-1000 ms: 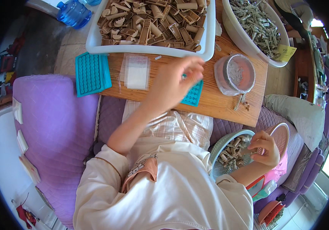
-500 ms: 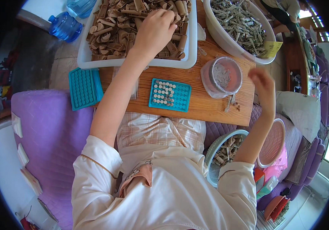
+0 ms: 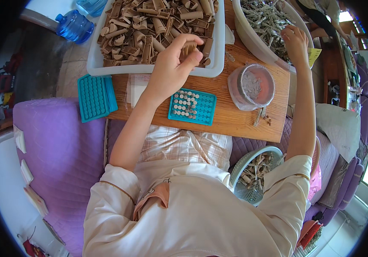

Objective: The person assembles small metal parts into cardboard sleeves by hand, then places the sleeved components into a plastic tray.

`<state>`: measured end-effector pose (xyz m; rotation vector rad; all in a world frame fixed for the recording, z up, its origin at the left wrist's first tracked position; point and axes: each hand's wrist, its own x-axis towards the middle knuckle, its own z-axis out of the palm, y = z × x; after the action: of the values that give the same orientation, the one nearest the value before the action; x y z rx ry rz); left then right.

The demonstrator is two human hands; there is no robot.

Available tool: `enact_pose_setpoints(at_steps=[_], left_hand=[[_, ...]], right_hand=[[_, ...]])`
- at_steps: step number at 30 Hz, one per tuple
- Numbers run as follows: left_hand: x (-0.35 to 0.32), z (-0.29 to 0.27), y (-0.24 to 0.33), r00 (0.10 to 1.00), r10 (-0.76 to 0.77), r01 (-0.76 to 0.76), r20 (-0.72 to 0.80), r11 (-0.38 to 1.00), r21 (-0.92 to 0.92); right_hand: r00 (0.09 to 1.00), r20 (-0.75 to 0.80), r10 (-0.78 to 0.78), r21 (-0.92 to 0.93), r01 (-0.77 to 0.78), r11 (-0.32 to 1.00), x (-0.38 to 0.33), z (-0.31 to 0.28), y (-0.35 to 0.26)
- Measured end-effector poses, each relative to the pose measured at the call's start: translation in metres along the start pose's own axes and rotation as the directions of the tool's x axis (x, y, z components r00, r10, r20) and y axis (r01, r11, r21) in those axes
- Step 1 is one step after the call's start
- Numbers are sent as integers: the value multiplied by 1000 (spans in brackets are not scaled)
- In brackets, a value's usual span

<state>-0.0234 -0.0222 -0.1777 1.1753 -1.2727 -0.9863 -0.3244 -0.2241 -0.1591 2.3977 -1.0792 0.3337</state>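
Note:
Fingers and thumb of my left hand (image 3: 171, 70) are curled round a small brown plastic shell (image 3: 187, 49), above the near edge of a white tray (image 3: 124, 70) heaped with similar brown half-tube pieces (image 3: 158, 25). At the far right, my right hand (image 3: 296, 45) reaches over a round white tub (image 3: 252, 38) full of thin silvery metal-looking parts (image 3: 265, 21). Its fingers are bent together at the heap, and what they pinch is hidden. A teal tray of round slots (image 3: 205, 109) lies on the table, with whitish discs (image 3: 184, 103) in its left part.
Right of the teal tray stands a clear bucket (image 3: 252, 88) lined with plastic, holding small pale pieces. Another teal slotted tray (image 3: 94, 98) sits at the wooden table's (image 3: 227, 122) left end. Below the table's right side is a grey-green basket (image 3: 237, 173) of parts.
My left hand has come back toward me from the brown heap, now with a shell in it. My right hand has moved forward from beside the table to the tub.

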Motion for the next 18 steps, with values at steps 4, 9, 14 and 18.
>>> enact_pose_setpoints(at_steps=[4, 9, 14, 18], left_hand=[[-11, -1, 3, 997, -73, 73, 0, 992, -100], [-18, 3, 5, 989, -139, 143, 45, 983, -118], [-25, 1, 0, 983, -172, 179, 69, 977, -113], [-30, 1, -4, 979, -193, 203, 68, 961, -190]], right_hand=[[997, 50, 59, 126, -64, 990, 3, 1, 3], [992, 40, -118, 52, 116, 992, 1, 0, -1], [940, 2, 342, 361, -319, 876, 5, -7, 3], [797, -92, 597, 609, -429, 667, 5, -8, 8]])
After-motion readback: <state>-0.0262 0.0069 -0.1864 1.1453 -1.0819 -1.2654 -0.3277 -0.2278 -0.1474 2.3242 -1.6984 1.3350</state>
